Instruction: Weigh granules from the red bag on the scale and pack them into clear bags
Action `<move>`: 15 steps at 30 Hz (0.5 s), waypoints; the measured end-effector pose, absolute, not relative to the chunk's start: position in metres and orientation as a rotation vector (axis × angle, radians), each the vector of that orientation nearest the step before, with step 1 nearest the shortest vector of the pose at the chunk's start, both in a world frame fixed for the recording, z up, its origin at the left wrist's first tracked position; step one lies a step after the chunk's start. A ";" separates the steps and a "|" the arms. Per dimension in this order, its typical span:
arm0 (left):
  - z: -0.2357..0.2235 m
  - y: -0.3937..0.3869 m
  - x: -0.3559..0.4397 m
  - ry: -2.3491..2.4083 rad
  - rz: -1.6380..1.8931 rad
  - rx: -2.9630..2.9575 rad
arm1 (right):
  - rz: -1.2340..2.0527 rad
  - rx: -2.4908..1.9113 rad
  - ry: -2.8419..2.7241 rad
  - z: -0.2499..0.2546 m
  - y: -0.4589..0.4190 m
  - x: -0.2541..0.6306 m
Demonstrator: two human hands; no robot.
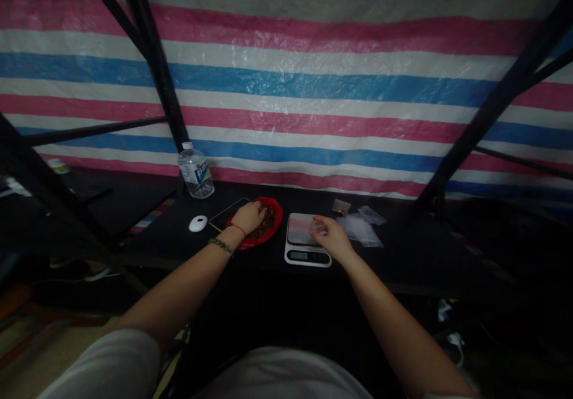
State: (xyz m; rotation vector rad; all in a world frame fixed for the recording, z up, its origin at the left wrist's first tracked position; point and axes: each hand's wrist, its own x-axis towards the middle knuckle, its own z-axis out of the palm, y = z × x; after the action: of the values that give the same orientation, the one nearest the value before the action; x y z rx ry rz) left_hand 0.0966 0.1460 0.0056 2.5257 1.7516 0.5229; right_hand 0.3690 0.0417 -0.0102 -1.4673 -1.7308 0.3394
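Note:
My left hand (251, 217) reaches into a red plastic bag (279, 215) with its rim spread wide. Its fingers are bent into the small brown pieces (267, 224) lying there; the fingertips are partly hidden. On the right, my right hand (332, 237) is closed on a small clear plastic bag (319, 227), held at the right side of the digital scale (297, 229). The scale has a silver plate and a dark display along its front; I cannot read any figures. Whether the clear bag touches the plate is unclear.
Several clear bags (360, 229) lie right of the scale, behind them a small bag of brown pieces (341, 206). Left are a white oval object (197, 224), a phone-like slab (219, 218) and a plastic bottle (196, 172). Black metal posts (154, 58) frame the black table.

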 end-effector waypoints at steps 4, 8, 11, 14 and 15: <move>0.010 0.152 0.097 1.632 0.675 2.402 | 0.430 -1.440 -1.700 -0.014 0.042 0.366; 0.010 0.155 0.100 1.590 0.732 2.343 | 0.513 -1.433 -1.643 -0.018 0.043 0.362; 0.009 0.155 0.102 1.546 0.783 2.281 | 0.511 -1.461 -1.631 -0.017 0.043 0.362; 0.009 0.157 0.103 1.507 0.859 2.173 | 0.462 -1.494 -1.669 -0.014 0.042 0.363; 0.010 0.157 0.103 1.499 0.891 2.121 | 0.440 -1.500 -1.687 -0.014 0.041 0.364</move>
State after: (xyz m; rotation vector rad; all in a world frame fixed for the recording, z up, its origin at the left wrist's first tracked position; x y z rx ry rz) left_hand 0.1033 0.1572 0.0097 2.1215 1.4986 0.8913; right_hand 0.3636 0.0414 -0.0141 -1.5000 -1.6867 0.4400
